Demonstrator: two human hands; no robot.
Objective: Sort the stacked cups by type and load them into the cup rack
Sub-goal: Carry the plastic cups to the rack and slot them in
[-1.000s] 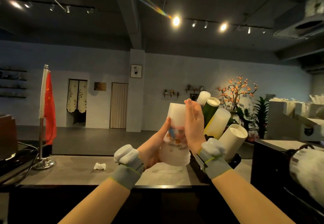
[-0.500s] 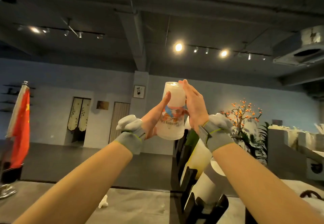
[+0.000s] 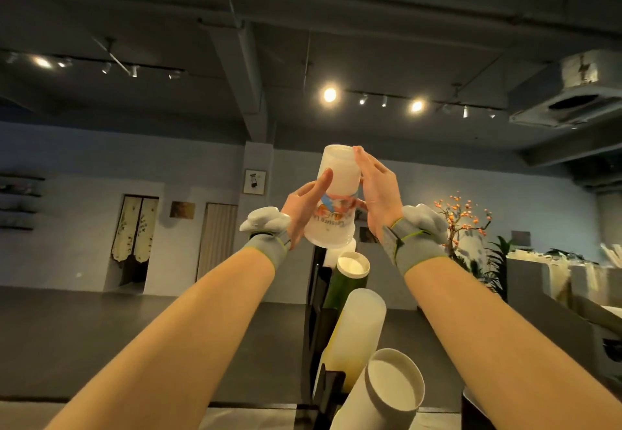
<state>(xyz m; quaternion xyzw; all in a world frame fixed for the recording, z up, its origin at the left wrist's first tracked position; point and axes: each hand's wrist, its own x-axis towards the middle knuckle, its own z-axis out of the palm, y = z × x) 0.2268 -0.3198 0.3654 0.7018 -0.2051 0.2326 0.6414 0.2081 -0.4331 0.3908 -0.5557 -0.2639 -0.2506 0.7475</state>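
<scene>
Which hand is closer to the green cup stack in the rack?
Right. The right hand is above the green cup stack, slightly to its right; the left hand is further away, up to the left.

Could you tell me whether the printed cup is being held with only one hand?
No, both hands hold the printed cup: the left hand and right hand press its opposite sides.

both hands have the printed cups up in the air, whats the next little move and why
Probably lower the cup stack, held upside down between the left hand and right hand, toward the rack's top slot, since it sits just above the stacks already loaded there.
</scene>
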